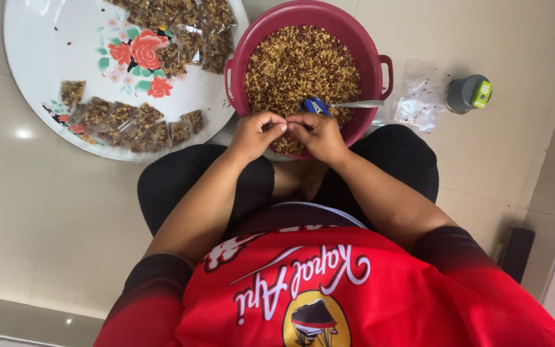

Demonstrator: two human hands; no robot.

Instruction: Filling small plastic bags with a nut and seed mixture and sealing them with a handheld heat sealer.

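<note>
While both hands meet at the near rim of the red basin (372,48), something small is pinched between them.

Left hand (256,133) and right hand (319,133) curl fingertip to fingertip; what they pinch cannot be told. The spoon (338,105) lies just beyond in the basin's snack mix (300,64), handle running rightward, nearer the right hand.

Home floor: beige tiles (52,212), floral tray (52,58), snack-mix basin (367,45).
</note>
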